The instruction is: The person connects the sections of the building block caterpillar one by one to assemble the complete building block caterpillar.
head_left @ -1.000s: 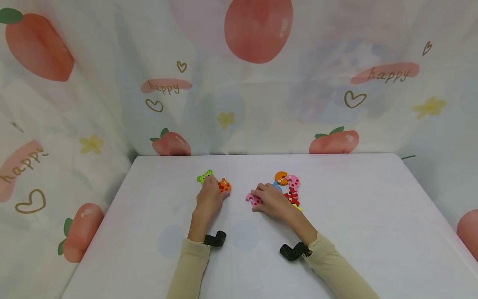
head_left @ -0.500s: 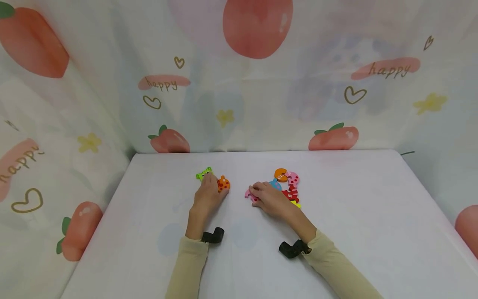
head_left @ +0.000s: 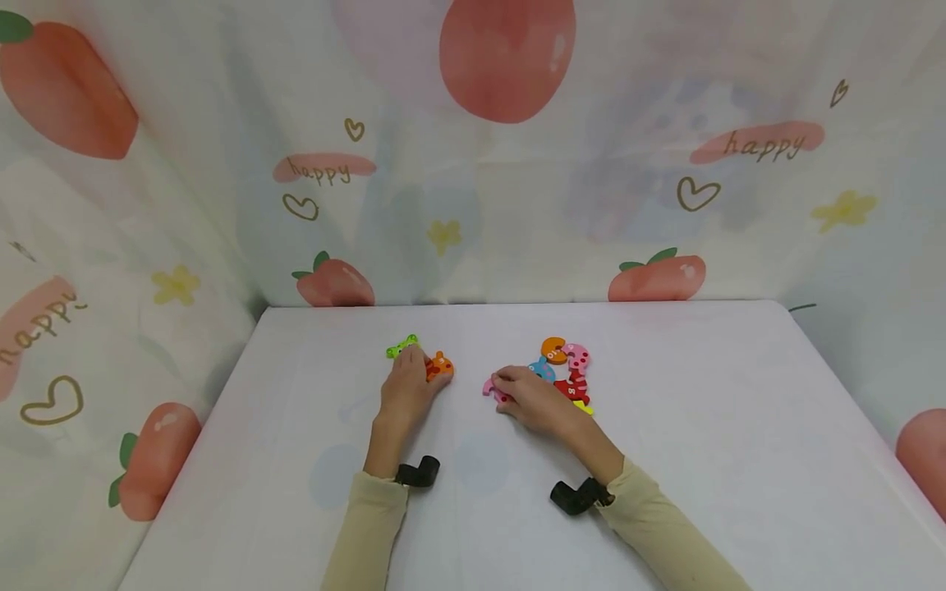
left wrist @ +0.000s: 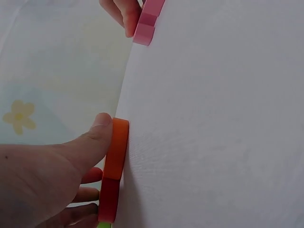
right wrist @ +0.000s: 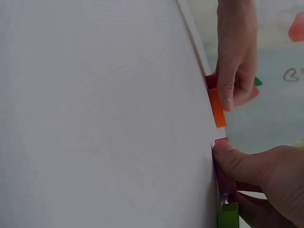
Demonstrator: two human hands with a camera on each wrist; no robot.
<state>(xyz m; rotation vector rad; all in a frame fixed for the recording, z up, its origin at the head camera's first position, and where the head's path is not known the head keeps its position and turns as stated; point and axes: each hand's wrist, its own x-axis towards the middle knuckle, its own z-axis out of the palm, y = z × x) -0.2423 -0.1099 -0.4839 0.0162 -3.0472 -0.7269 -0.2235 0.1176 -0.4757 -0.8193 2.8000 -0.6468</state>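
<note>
- Nearest: the left sleeve point(head_left: 367, 529) and right sleeve point(head_left: 668, 529), both beige, are seen reaching over the white table point(head_left: 473, 542). A black wrist mount is worn at each wrist, left mount point(head_left: 419, 473) and right mount point(head_left: 579, 497).
- Right hand point(head_left: 538, 402): clamped on the pink piece point(head_left: 490, 388); thumb placed on its near side, fingers behind, as seen from the right wrist. The piece is held at the table surface, between the two hands. A dark green piece point(right wrist: 229, 217) is noted just beside this hand.
- Left hand point(head_left: 405, 392): clamped on the orange piece point(head_left: 442, 364), thumb pressed to its near edge. The red piece point(left wrist: 109, 199) is met edge to edge by the orange one and is touched by the fingers from behind.
- Yellow piece point(head_left: 584, 407): partly covered by the right hand.
- Numbered red piece point(head_left: 572, 388): marked with an 8, placed just beyond the yellow one.
- Blue piece point(head_left: 543, 369): located just beyond the right hand's knuckles.
- Green piece point(head_left: 402, 346): partly covered by the left fingers.
- Farther: the pink dotted piece point(head_left: 578, 357) and orange round piece point(head_left: 553, 350) are placed side by side, touching.
- Farthest: a printed curtain point(head_left: 517, 213) is hung behind the table.
</note>
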